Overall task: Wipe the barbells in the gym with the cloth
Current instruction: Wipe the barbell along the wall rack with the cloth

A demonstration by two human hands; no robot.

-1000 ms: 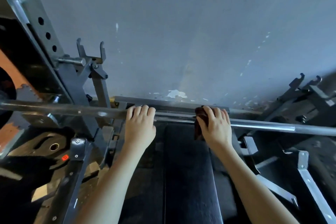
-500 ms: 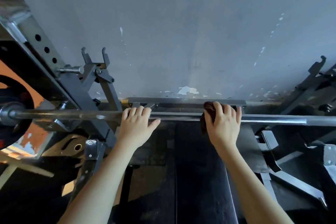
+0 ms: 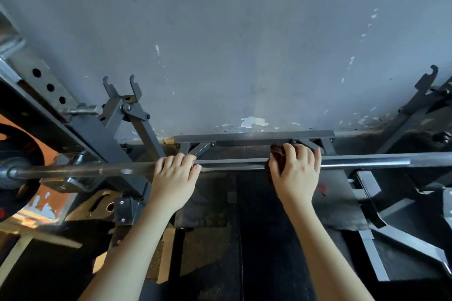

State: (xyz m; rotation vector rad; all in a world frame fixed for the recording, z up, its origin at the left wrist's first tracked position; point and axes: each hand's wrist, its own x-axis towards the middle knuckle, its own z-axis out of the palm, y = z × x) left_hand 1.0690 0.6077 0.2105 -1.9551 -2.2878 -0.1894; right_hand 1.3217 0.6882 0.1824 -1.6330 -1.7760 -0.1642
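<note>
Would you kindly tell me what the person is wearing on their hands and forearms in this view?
Nothing is worn: the left hand and right hand are ungloved, with no rings, watch or wristbands visible, and no sleeve shows anywhere up to the picture's lower edge.
</note>
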